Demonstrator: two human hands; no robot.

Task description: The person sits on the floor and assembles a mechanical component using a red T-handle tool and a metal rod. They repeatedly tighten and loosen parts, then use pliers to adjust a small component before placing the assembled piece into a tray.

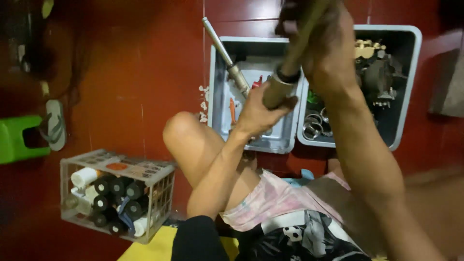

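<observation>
My left hand (261,108) grips the lower end of a metal tube (279,89) that slants up to the right. Higher up, my right hand (325,38) closes around the thinner rod of the same part (305,34); that hand is blurred. Both hands hover above two grey plastic trays. A second metal rod with a thicker sleeve (227,55) leans out of the left tray (216,96), just left of my left hand.
The right grey tray (408,87) holds an engine part (379,72), brass pieces and metal rings (314,128). A wire crate of spray cans (116,193) stands at the lower left on the red floor. A green stool (19,137) and a sandal (55,125) lie at the far left. My bare knee (186,135) rises in the middle.
</observation>
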